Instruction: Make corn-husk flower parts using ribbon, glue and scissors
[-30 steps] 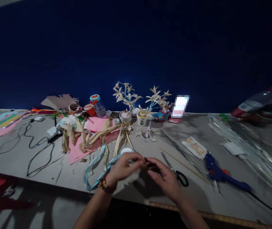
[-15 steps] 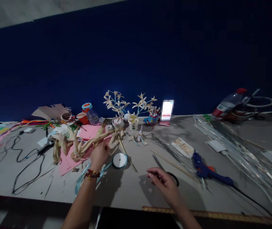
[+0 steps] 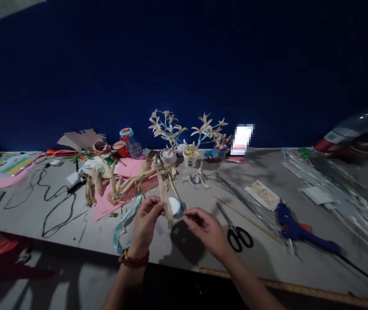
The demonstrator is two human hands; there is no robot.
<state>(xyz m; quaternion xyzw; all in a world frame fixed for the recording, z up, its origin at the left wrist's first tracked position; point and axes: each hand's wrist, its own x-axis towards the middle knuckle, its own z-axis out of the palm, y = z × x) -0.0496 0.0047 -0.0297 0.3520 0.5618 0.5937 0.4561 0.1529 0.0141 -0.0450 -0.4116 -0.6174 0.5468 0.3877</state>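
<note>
My left hand (image 3: pixel 147 217) pinches a pale, dry corn husk strip (image 3: pixel 165 200) between thumb and fingers, holding it upright over the table. To its right my right hand (image 3: pixel 206 228) hovers, fingers loosely curled and thumb apart, with nothing visible in it. Behind the strip, a roll of light blue ribbon (image 3: pixel 174 206) is partly covered; its loose blue tail (image 3: pixel 118 237) lies left of my left wrist. More corn husks (image 3: pixel 115 193) are heaped on pink paper (image 3: pixel 101 209) to the left. Black-handled scissors (image 3: pixel 235 234) lie just right of my right hand.
Husk flower sprays (image 3: pixel 167 127) stand at the back, beside a white cup (image 3: pixel 190 160) and a blue pencil mug (image 3: pixel 220 153). A blue glue gun (image 3: pixel 303 234), a thin stick (image 3: pixel 251 221) and wires (image 3: pixel 235 196) lie right. Black cable (image 3: pixel 57 215) runs across the left.
My left hand has come back from the husk heap toward the front with a husk strip in it. My right hand has moved left toward it, uncovering the scissors. The view has shifted.
</note>
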